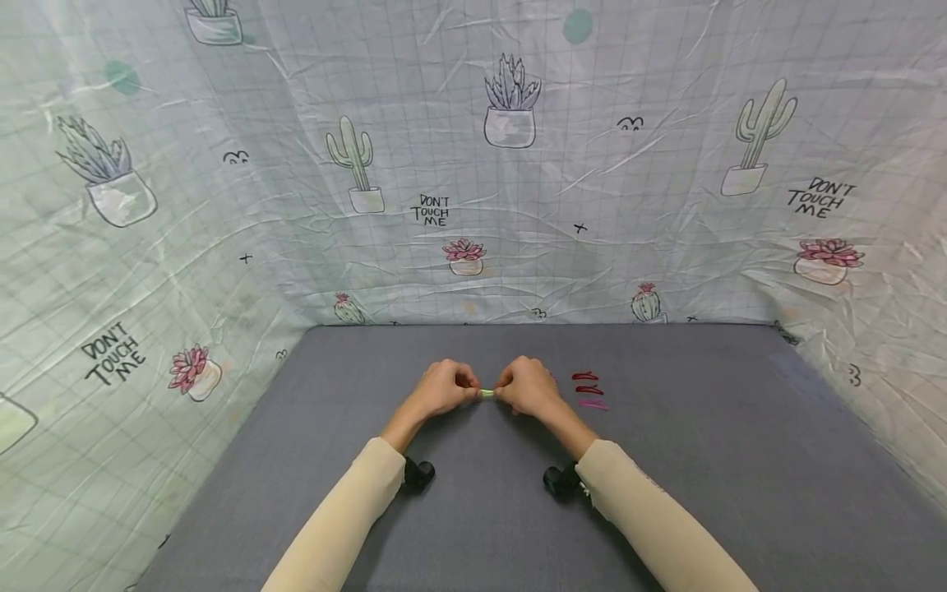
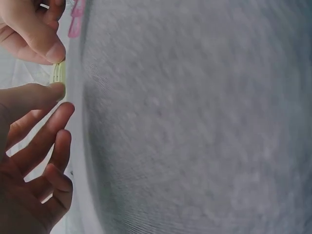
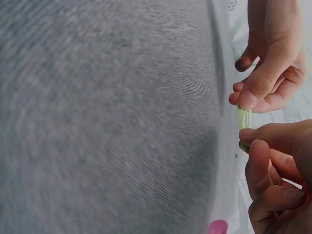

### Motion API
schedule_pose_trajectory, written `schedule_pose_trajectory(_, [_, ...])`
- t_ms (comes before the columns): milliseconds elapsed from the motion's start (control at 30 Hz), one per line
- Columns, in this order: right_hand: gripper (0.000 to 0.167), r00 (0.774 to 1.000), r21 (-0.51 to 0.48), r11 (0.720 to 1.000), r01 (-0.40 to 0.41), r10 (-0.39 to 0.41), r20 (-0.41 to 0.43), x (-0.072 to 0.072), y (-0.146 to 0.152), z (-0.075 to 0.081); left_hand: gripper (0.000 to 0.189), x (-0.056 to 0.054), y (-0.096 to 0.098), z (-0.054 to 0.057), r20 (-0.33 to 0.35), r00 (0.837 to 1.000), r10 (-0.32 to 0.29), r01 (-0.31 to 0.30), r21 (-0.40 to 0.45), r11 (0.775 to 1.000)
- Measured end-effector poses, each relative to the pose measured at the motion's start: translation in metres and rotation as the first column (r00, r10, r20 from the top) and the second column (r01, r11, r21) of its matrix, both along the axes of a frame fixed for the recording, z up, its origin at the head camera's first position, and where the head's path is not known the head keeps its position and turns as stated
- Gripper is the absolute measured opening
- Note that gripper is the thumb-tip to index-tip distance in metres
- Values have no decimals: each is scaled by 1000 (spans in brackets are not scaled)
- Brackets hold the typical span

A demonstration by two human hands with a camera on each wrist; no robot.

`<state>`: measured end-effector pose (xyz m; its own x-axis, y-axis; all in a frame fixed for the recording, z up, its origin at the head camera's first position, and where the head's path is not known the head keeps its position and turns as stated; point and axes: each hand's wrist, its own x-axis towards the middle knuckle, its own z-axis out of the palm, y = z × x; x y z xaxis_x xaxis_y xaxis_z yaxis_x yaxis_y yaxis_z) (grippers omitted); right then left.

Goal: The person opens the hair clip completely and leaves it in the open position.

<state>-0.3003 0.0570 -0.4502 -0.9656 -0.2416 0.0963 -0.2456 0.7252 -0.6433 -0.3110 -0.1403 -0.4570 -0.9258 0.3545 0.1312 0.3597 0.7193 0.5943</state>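
Note:
A light green snap hair clip is stretched between my two hands just above the grey table. My left hand pinches one end of it between thumb and fingers. The other end is pinched by my right hand. In the left wrist view, the slotted middle of the hair clip shows between the two thumbs. The right wrist view shows the same hair clip, its ends partly covered by fingertips.
Right of my right hand lie two red hair clips and a pink hair clip. Another pink piece is mostly hidden behind that hand. A patterned cloth hangs behind the grey table.

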Motion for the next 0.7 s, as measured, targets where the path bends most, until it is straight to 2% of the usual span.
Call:
schedule_pose_trajectory(200, [7, 999, -15, 1000, 1, -2, -40, 4, 11, 7, 5, 5, 8, 6, -20, 1000, -11, 12, 76, 997])
schedule_pose_trajectory(400, [7, 997, -34, 999, -32, 29, -73, 13, 25, 15, 3, 16, 17, 11, -29, 999, -19, 23, 127, 992])
schedule_pose_trajectory(700, [7, 989, -50, 996, -79, 72, -126, 33, 50, 24, 5, 32, 37, 12, -72, 997, -21, 33, 171, 985])
